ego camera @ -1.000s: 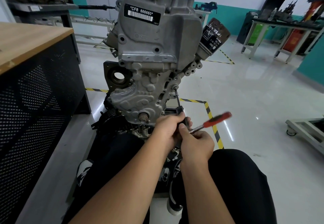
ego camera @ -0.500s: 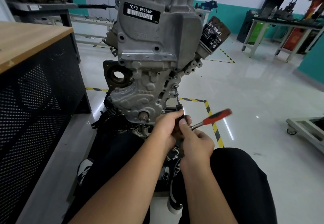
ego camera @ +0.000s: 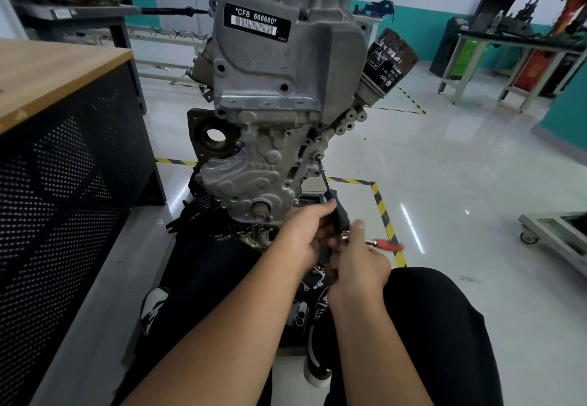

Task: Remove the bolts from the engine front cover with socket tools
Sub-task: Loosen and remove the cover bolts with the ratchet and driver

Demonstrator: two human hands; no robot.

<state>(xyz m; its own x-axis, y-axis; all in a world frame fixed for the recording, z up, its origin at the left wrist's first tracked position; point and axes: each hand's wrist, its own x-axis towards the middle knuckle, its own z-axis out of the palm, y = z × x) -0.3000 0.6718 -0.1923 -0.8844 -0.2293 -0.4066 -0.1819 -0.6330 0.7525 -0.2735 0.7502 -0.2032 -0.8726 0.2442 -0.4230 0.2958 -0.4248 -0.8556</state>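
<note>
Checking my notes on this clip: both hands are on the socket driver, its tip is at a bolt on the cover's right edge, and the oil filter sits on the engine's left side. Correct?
Not quite. The head view shows the oil filter on the engine's right side, not the left. The rest holds: the left hand and right hand both hold the socket driver, whose tip meets a bolt on the right edge of the front cover.

To my left stands a wood-topped bench with black perforated sides. The glossy white floor carries yellow-black tape; teal-and-white walls lie beyond.
</note>
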